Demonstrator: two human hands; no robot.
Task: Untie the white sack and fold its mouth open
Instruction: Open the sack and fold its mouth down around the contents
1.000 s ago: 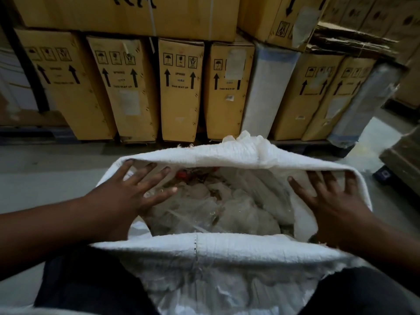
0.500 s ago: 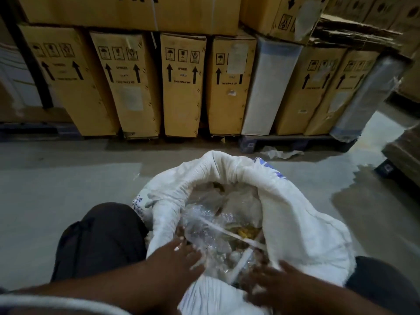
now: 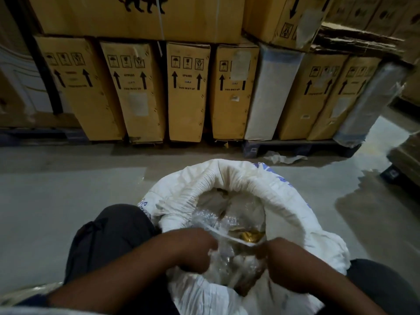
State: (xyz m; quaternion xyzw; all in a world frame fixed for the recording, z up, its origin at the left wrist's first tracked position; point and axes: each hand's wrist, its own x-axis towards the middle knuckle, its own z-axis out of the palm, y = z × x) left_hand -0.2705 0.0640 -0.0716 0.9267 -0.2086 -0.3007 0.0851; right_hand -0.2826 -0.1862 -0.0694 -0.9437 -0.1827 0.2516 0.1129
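Note:
The white sack (image 3: 286,201) stands on the floor between my knees, its mouth rolled back into a thick rim. Inside lies crumpled clear plastic (image 3: 236,219) over something yellow. My left hand (image 3: 193,248) is closed on the plastic at the near left of the opening. My right hand (image 3: 279,260) is closed on it at the near right. A thin white strip (image 3: 227,235) of plastic runs taut between the two hands. Both forearms hide the near rim.
A row of upright cardboard boxes (image 3: 188,92) on a pallet (image 3: 295,148) stands just beyond the sack. A scrap of white paper (image 3: 284,159) lies on the grey floor. More boxes sit at the right edge. My dark-trousered knee (image 3: 113,235) flanks the sack on the left.
A second ago both hands lay flat and open on the sack's wide mouth. They have since dropped into the near side and closed on the plastic inside, pulling it taut. The view lowered.

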